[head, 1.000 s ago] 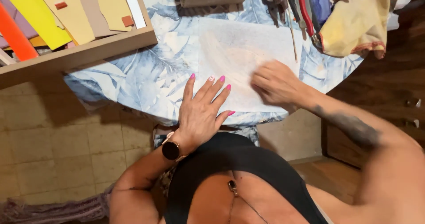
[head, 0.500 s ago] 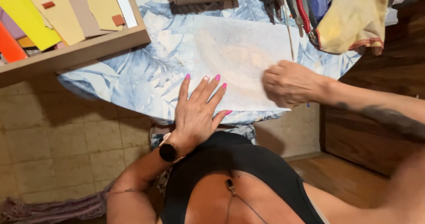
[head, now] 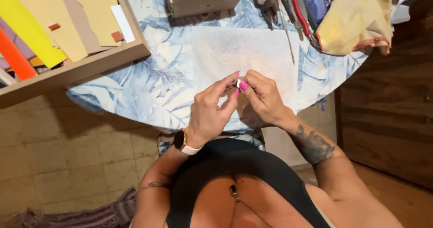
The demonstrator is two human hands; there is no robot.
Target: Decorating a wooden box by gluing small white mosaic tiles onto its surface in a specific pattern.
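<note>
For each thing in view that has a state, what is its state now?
Left hand: raised, fingertips pinching a small white piece.
Right hand: raised, pinching the same piece.
White sheet: lying flat on the table.
Yellow cloth: crumpled.
Wooden tray: holding coloured sheets.

Black top, white-strapped watch [head: 180, 140], pink nails, tattooed right forearm.

A matt blue leaf-print cloth [head: 149, 88] covers my desk; on it lie a dull white paper sheet [head: 252, 52], a rough wooden tray [head: 90, 66] and a soft yellow rag [head: 356, 20].
</note>
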